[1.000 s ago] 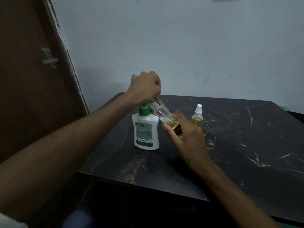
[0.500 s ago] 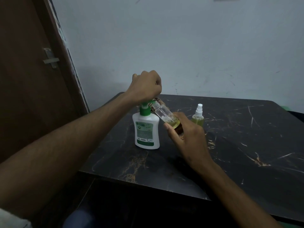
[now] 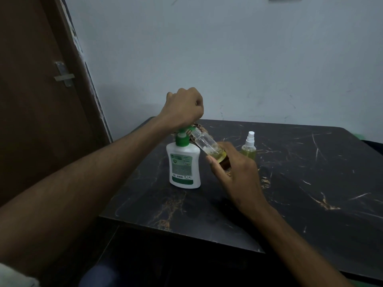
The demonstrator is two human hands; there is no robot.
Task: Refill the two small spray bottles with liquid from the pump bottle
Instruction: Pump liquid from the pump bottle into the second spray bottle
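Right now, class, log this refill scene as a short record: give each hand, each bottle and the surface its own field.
left hand: fist pressing down on the pump bottle's green head
right hand: holds the open spray bottle, tilted, mouth at the spout
pump bottle: white, upright
open spray bottle: clear, some yellow-green liquid at its base
capped spray bottle: upright, yellow-green liquid inside
table: dark marble pattern
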